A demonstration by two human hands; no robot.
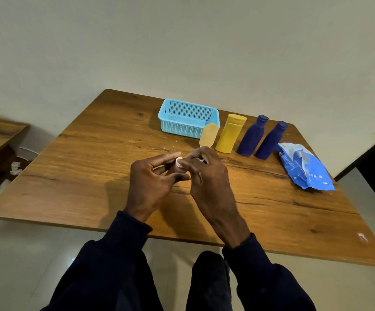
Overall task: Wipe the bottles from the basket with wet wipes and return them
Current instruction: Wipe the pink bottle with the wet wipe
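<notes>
Wood-grain table (87,180) across the middle of the frame, set against a plain pale wall (182,41), with glossy floor tiles (24,254) below. At centre, small white-capped bottle (179,164) gripped in the curled left hand (150,178), with the right hand (209,176) pinching a wet wipe (198,160) at its cap. Toward upper right: blue basket (166,118), tan bottle (209,134), yellow bottle (229,135), dark blue bottle (250,138), second dark blue bottle (269,141), then wipes pack (305,169). Low wooden shelf (0,133) at left edge, crumpled white wipes (15,168) just below.
</notes>
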